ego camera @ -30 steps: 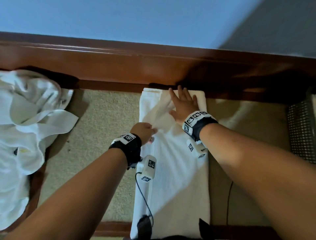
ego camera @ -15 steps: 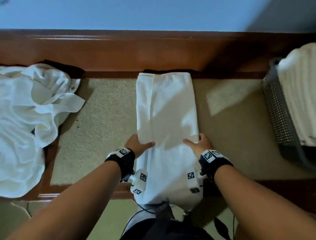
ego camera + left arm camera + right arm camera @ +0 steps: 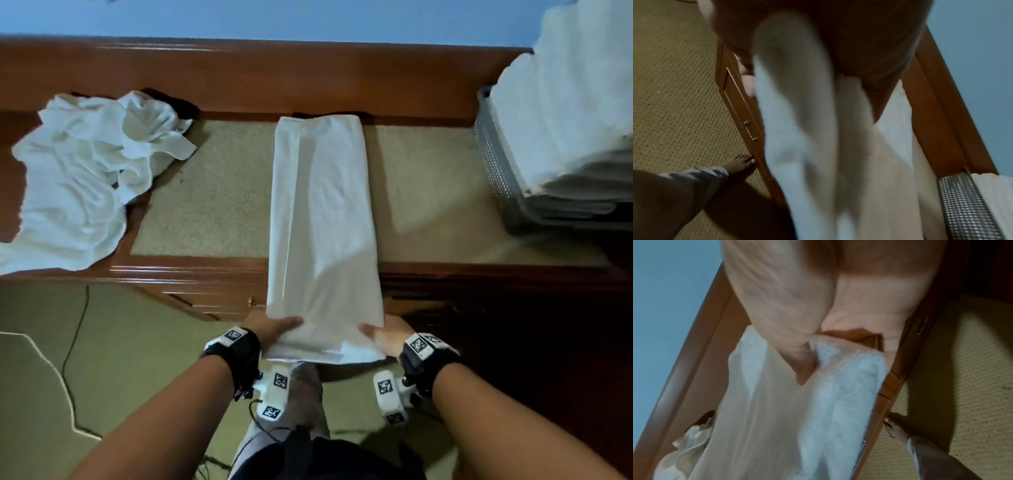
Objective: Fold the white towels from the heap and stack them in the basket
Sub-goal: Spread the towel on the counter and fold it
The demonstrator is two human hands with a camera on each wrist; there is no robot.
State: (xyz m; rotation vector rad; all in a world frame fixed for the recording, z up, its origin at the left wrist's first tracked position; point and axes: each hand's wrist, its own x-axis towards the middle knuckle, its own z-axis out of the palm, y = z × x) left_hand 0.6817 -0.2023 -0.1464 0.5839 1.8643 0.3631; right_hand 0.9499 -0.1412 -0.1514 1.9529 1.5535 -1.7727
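Gripping the long folded towel (image 3: pixel 322 219) by its near corners: left hand (image 3: pixel 270 329), right hand (image 3: pixel 387 337), thumbs on top. Heap (image 3: pixel 82 178) beyond the left hand; basket (image 3: pixel 496 164) beyond the right.

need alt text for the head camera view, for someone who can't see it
Two hands, the left hand and right hand, grip the near end of a long folded white towel lying across a wooden table. A heap of unfolded towels lies at left; a basket of folded towels stands at right.

Head view downward (wrist views close)
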